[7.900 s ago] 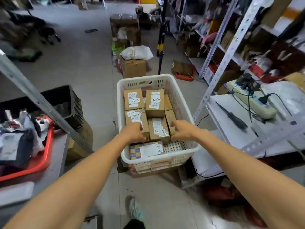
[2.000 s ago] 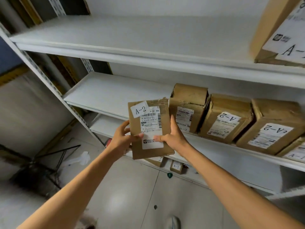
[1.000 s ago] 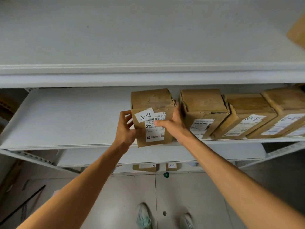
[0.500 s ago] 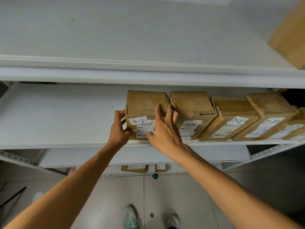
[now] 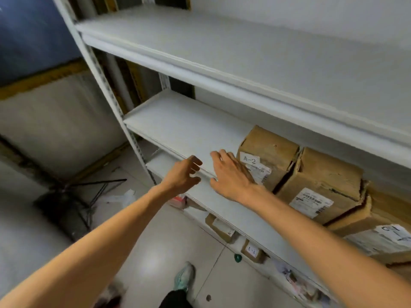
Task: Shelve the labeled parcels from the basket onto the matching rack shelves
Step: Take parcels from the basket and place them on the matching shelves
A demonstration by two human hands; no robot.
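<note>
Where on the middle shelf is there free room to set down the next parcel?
Free: the middle shelf between the rack's left post and the A-2 parcel. The top shelf is bare where visible. Crowded: right of that parcel, boxes stand side by side.

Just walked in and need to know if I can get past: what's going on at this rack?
A person is shelving cardboard parcels. The parcel labeled A-2 stands on the middle shelf, at the end of a row of similar parcels. Neither hand holds anything: the left hand and right hand are open in front of the shelf edge, close to that parcel.
</note>
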